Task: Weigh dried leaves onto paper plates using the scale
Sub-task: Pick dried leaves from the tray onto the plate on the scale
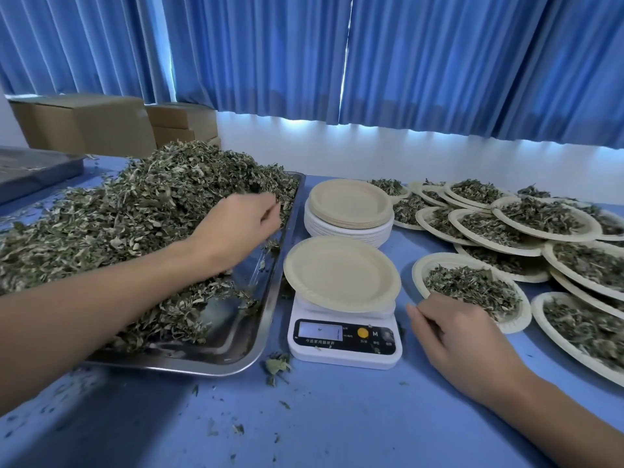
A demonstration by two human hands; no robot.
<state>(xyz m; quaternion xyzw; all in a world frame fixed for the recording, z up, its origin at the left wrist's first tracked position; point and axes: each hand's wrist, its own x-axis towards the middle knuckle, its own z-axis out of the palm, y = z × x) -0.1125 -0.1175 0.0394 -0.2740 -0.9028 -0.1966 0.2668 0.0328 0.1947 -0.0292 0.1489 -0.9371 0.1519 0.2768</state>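
Right hand rests loosely curled, empty, beside the scale; my left hand pinches dried leaves for its bare plate.

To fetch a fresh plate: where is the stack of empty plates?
Head view, centre: the stack of empty plates stands behind the scale, between the metal tray and the filled plates.

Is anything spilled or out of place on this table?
Yes. Loose dried leaves are spilled on the blue table in front of the tray, with one clump beside the front left corner of the scale. A few bits lie on its panel too.
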